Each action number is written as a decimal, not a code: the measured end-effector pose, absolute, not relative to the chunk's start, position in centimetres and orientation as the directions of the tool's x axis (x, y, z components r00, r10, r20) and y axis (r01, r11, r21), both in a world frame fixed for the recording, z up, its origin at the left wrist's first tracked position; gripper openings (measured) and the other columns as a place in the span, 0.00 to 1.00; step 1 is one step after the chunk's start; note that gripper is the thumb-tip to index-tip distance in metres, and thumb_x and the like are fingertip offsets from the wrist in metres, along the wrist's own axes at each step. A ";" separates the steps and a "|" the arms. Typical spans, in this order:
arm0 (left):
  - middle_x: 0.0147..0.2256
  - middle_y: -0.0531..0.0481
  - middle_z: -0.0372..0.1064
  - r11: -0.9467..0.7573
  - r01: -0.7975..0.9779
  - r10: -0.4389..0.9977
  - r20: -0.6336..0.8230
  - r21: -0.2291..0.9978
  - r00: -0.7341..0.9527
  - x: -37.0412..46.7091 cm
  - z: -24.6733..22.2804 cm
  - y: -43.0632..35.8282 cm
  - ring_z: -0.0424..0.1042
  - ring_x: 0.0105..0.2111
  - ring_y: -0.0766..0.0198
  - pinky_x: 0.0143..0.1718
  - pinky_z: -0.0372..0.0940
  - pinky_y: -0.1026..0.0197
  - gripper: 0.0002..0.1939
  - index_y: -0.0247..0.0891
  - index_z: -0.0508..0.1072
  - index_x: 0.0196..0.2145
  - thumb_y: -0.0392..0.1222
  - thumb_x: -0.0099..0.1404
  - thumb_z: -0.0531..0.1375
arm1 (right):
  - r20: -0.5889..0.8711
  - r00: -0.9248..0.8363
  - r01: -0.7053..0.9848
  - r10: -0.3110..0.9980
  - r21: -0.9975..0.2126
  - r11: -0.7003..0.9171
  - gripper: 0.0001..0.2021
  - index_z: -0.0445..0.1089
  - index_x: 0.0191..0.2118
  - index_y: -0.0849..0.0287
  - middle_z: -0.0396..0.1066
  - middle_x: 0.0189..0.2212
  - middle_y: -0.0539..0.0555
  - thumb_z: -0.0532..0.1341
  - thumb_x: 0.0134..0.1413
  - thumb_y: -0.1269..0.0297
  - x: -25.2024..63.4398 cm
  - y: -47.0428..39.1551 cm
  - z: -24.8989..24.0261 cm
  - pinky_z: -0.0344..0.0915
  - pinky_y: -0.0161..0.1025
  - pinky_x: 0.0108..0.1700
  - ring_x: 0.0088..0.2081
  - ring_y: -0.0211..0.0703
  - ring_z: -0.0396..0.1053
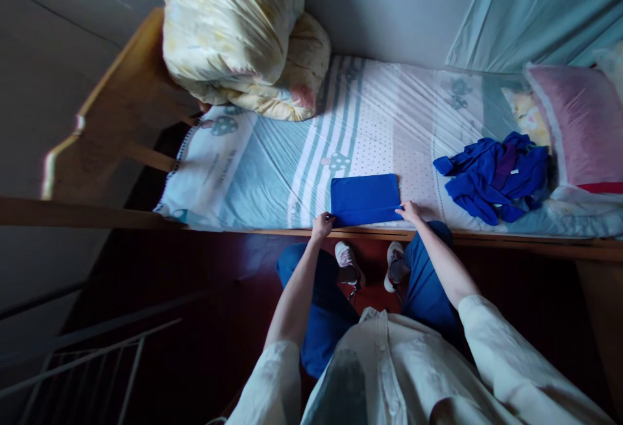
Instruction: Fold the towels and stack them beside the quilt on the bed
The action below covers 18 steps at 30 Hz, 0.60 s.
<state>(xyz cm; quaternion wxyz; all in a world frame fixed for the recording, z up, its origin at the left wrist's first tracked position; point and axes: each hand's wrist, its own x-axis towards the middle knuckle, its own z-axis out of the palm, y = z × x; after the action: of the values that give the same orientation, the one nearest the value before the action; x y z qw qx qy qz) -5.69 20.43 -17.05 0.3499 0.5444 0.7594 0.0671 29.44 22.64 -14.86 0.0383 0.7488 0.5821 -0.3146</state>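
A flat, rectangular piece of blue cloth (365, 195) lies near the front edge of the patterned bed sheet (272, 172). What kind of cloth item it is, I cannot tell. My left hand (322, 224) pinches its near left corner. At the near right corner, my right hand (410, 211) is closed on the same cloth with thumb and fingers. A fold or band runs along the near side between both hands. To the right, a crumpled heap of blue clothing (496, 175) with a dark purple patch rests on the sheet, apart from my hands.
A bulky yellow quilt (233, 29) is piled at the bed's left end, beside the wooden headboard (111, 100). Pink pillow (579, 126) at the right end. Pale curtain (545, 16) hangs behind. A white metal rack (92, 360) stands at lower left. The wooden bed rail (511, 241) runs before my knees.
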 end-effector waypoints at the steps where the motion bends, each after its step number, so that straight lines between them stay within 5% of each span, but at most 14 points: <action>1: 0.39 0.42 0.81 0.400 0.781 0.873 -0.459 0.480 -0.165 -5.7 -17.1 20.4 0.79 0.43 0.54 0.48 0.69 0.59 0.13 0.38 0.79 0.46 0.42 0.65 0.61 | -0.521 0.129 0.896 0.844 -0.303 -0.324 0.10 0.81 0.47 0.56 0.82 0.44 0.57 0.69 0.59 0.64 29.4 22.7 -14.8 0.71 0.36 0.49 0.48 0.47 0.79; 13: 0.39 0.40 0.80 0.367 0.805 0.887 -0.436 0.465 -0.152 -5.5 -17.0 20.3 0.79 0.43 0.52 0.48 0.70 0.56 0.11 0.36 0.78 0.44 0.39 0.67 0.58 | -0.503 0.105 0.896 0.858 -0.326 -0.301 0.11 0.79 0.48 0.56 0.81 0.45 0.57 0.67 0.60 0.65 29.5 22.3 -15.0 0.72 0.39 0.50 0.49 0.50 0.78; 18: 0.52 0.37 0.76 0.142 0.846 0.968 -0.251 0.513 -0.010 -5.7 -16.7 19.3 0.75 0.52 0.51 0.56 0.68 0.50 0.18 0.37 0.74 0.54 0.35 0.67 0.57 | -0.225 -0.023 0.927 0.974 -0.369 -0.063 0.18 0.73 0.59 0.57 0.77 0.53 0.61 0.59 0.66 0.70 29.1 21.2 -15.0 0.70 0.46 0.56 0.52 0.50 0.74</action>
<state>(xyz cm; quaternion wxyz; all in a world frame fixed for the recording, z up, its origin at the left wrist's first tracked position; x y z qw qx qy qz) -5.70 19.31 -16.72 0.2790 0.6460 0.7021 0.1088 29.06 21.19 -14.96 -0.0548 0.6968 0.6822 -0.2148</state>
